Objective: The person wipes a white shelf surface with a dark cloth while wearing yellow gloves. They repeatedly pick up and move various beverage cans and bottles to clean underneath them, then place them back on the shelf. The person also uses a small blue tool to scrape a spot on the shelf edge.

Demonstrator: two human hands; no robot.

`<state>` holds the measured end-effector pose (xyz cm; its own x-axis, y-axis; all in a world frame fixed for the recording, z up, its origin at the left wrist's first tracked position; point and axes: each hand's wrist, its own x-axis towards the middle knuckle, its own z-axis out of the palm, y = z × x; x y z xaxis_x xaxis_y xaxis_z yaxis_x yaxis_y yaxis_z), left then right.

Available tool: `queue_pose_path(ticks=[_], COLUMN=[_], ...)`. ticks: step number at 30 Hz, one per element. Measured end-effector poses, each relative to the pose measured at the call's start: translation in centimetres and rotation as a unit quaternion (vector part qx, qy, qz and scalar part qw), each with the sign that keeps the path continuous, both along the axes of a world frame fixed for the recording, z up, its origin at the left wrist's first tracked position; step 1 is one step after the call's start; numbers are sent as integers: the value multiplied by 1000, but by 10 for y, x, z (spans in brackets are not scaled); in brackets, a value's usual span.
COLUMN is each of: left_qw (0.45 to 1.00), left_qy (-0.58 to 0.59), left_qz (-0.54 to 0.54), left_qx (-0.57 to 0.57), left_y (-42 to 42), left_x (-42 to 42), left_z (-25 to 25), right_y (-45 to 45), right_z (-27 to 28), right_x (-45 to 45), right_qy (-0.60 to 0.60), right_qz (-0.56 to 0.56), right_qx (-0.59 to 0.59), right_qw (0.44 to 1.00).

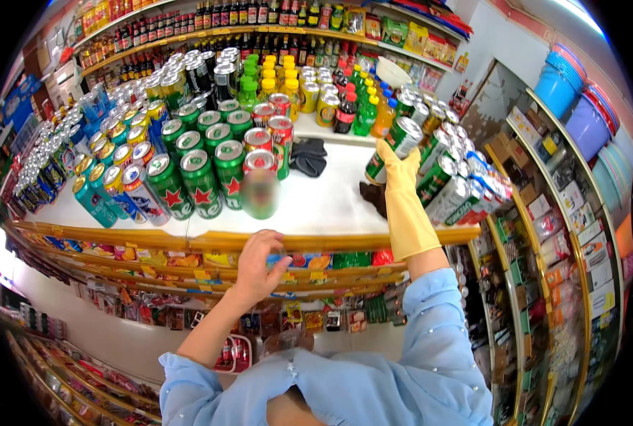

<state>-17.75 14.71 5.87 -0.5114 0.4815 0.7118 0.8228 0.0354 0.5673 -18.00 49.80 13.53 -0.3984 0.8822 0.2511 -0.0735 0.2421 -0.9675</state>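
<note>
My right hand (401,173), in a yellow rubber glove, grips a green and silver drink can (403,136) and holds it tilted beside the right-hand group of cans. Below it, a dark brown cloth (373,197) lies on the white shelf top (321,207), partly covered by the glove. My left hand (260,266) is bare and empty, its fingers loosely apart in front of the shelf's wooden front edge (295,242). Nearest to it stand green beer cans with a red star (202,186) and red-topped cans (258,139). One front can (260,199) is blurred.
A black glove or cloth (309,156) lies behind the bare white patch. Rows of soda bottles (346,112) stand farther back. Packed cans (449,181) fill the right end. Snack shelves (316,261) run below, and a shelf with plastic buckets (558,80) stands at right.
</note>
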Motion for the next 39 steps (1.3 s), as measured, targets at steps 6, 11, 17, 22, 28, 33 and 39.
queue_pose_path(ticks=[6,11,17,22,28,33,39], left_qw=[996,985,980,974,973,975,976], left_qy=[72,123,116,140,129,137,148], left_qz=[0,3,24,32,43,43,44], left_qx=[-53,-118,-161,-175,-189,-172,-151], left_y=[57,68,65,65,66,67,68], left_x=[-38,-47,-45,-45,-45,-46,-46], left_z=[-19,-36,-48,-46,-44,-45,-47], right_y=[83,152,219,229,219,208,209], right_z=[-2,-15,-55,-72,-74,-72,-94], right_x=[-53,-104,-139,-146,-140,-131,-117], right_qy=[102,48,60,125,-15,-36,-66], right_qz=[-59,-169,-240,-176,-214,-177,-193], right_qx=[16,54,120,174,236,229,255], right_qw=[993,983,962,961,948,956,945])
